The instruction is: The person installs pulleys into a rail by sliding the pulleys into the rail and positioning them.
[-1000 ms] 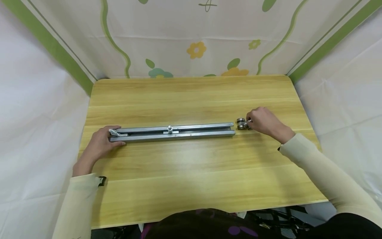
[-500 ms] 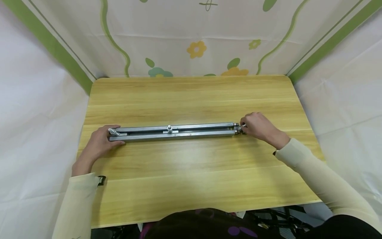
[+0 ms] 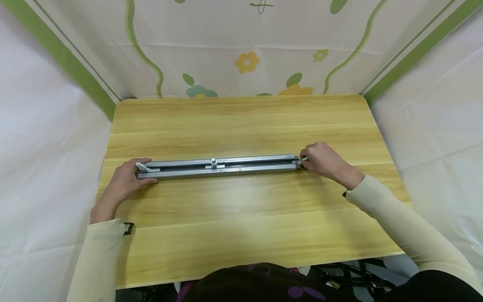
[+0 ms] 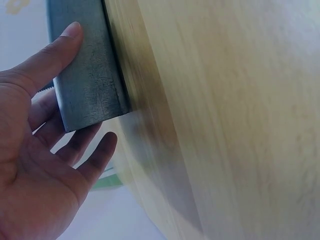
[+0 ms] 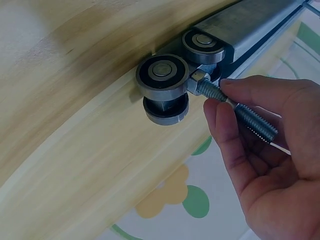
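A steel channel rail (image 3: pixel 256 168) with a slot along its top lies across the table. My left hand (image 3: pixel 122 180) grips its left end, thumb on the near side, as the left wrist view shows with the rail end (image 4: pixel 95 80) between thumb and fingers. At the other end my right hand (image 3: pixel 326 161) pinches the threaded bolt (image 5: pixel 212 90) of a roller trolley. In the right wrist view the trolley's front wheels (image 5: pixel 202 47) sit at the rail's mouth. Its rear wheels (image 5: pixel 162 75) stand outside.
Two upright bolts with plates stand in the rail's slot, a middle bolt (image 3: pixel 214 162) and a left bolt (image 3: pixel 145 168). The wooden table (image 3: pixel 241 226) ends at a flower-printed curtain (image 3: pixel 247 37) behind, with white cloth on both sides.
My right hand has moved left, bringing the roller trolley from just beyond the rail's right end into its mouth. The left hand keeps its grip on the rail.
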Available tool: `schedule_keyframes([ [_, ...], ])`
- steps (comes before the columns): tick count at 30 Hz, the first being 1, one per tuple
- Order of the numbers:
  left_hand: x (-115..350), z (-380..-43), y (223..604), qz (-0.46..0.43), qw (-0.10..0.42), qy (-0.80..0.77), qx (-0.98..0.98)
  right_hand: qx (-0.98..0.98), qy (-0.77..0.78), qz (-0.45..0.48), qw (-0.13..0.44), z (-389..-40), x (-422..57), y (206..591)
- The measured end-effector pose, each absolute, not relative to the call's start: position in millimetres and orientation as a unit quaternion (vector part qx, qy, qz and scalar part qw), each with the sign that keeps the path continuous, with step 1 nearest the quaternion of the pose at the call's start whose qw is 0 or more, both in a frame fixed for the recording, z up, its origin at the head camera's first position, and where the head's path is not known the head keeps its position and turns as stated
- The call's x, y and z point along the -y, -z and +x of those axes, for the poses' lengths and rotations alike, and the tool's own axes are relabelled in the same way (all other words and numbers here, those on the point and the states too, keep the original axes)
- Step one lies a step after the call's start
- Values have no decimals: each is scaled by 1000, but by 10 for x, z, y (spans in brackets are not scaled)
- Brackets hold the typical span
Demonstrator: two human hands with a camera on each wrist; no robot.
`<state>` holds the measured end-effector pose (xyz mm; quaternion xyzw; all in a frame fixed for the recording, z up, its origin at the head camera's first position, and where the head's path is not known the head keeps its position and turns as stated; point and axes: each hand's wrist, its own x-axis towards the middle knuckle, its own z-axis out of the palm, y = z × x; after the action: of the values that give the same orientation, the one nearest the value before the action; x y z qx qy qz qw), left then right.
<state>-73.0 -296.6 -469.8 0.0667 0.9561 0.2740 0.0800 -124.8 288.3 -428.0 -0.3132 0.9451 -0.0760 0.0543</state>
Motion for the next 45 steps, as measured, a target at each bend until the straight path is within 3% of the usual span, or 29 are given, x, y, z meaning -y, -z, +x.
schedule_keyframes([
  [45,2971,-740,4688,72,84,-279,-954,-928,116,-348,65,-1266,-2389,4293],
])
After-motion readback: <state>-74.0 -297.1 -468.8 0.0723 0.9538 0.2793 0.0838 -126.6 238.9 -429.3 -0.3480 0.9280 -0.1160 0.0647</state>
